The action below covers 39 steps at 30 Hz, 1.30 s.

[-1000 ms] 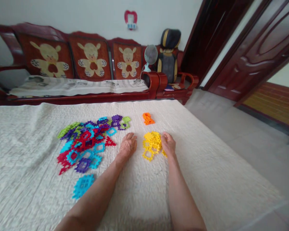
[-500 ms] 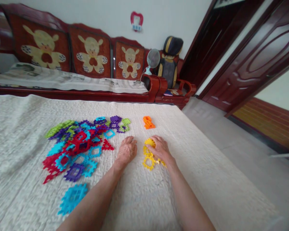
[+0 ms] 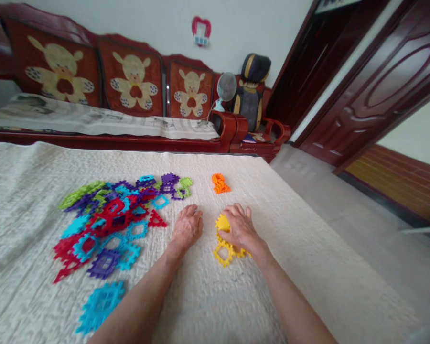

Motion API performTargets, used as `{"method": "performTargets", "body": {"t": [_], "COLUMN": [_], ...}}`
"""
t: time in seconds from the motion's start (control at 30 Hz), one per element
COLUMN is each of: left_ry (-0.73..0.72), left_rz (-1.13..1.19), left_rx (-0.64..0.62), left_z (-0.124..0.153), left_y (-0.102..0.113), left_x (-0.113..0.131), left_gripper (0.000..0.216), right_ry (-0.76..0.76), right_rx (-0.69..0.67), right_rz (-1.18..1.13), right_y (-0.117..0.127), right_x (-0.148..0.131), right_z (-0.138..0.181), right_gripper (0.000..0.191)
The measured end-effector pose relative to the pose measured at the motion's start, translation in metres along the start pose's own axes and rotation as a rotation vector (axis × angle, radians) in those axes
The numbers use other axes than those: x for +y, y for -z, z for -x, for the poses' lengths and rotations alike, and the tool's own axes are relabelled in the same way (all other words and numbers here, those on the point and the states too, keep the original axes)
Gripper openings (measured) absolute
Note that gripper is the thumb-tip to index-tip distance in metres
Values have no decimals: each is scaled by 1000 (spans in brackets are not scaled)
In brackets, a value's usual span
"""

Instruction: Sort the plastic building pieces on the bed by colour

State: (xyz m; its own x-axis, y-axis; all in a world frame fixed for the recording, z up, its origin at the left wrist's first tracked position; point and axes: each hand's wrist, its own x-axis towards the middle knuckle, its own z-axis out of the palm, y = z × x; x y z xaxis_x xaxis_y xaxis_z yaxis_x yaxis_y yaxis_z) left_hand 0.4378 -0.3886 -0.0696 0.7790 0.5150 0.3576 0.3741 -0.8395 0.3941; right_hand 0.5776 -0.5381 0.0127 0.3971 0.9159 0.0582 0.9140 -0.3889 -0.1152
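My right hand (image 3: pixel 241 228) is over a small group of yellow toothed plastic building pieces (image 3: pixel 223 254), its fingers spread and the thumb touching them. The hand partly covers these pieces, among them a solid one and a frame with an open middle. To the left, my left hand (image 3: pixel 188 225) lies on the pale textured cloth (image 3: pixel 208 301) with its fingers loosely stretched out, holding nothing. Beyond my right hand sits a small cluster of orange pieces (image 3: pixel 220 183).
A mixed heap of red pieces (image 3: pixel 115 210), purple pieces (image 3: pixel 103 263), light blue pieces (image 3: pixel 137 230) and green pieces (image 3: pixel 82 192) spreads to the left. A large blue square (image 3: pixel 101 306) lies near my left forearm. Behind the cloth-covered surface stand a wooden sofa (image 3: pixel 232 125) and a small fan (image 3: pixel 226 88).
The view has shifted slightly. My right hand's fingers have spread farther apart, and more of the solid yellow piece shows beside them. My left hand has hardly moved.
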Motion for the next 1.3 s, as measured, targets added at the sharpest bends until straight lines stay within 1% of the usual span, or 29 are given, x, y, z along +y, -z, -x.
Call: {"method": "performTargets", "body": {"t": [0.13,0.2,0.27,0.33,0.43,0.5,0.6,0.7,0.8,1.0,1.3], "left_ry": [3,12,20,22,17,16,7,-2,-1,-9,-16], "left_rz": [3,6,8,5,-6,-12,-14,-12,-15,-11,-11], "left_rx": [9,16,21,22,19,19,23,38,54,66,68], "left_z": [1,1,1,1,0,-1,-1,0,0,1,0], "left_y": [-1,-1,0,0,0,0,-1,-3,-3,-3,-3], "left_x": [0,1,2,3,3,2,1,0,0,-1,-2], "left_gripper": [27,27,27,26,27,27,27,26,27,26,28], "right_ry": [20,18,-16,-101,-283,-379,-443,-442,-432,-404,-370], "right_rx": [-69,-85,-73,-16,83,90,53,18,-7,35,38], "right_rz": [87,108,84,41,29,41,10,-60,-102,-39,-88], "right_y": [5,6,8,8,1,-7,-16,-18,-16,-24,-29], "right_x": [-6,-4,3,13,29,36,40,42,45,51,53], "right_z": [-4,-9,-17,-28,-45,-53,-56,-52,-51,-55,-54], "right_gripper": [39,38,37,37,44,48,53,54,49,50,50]}}
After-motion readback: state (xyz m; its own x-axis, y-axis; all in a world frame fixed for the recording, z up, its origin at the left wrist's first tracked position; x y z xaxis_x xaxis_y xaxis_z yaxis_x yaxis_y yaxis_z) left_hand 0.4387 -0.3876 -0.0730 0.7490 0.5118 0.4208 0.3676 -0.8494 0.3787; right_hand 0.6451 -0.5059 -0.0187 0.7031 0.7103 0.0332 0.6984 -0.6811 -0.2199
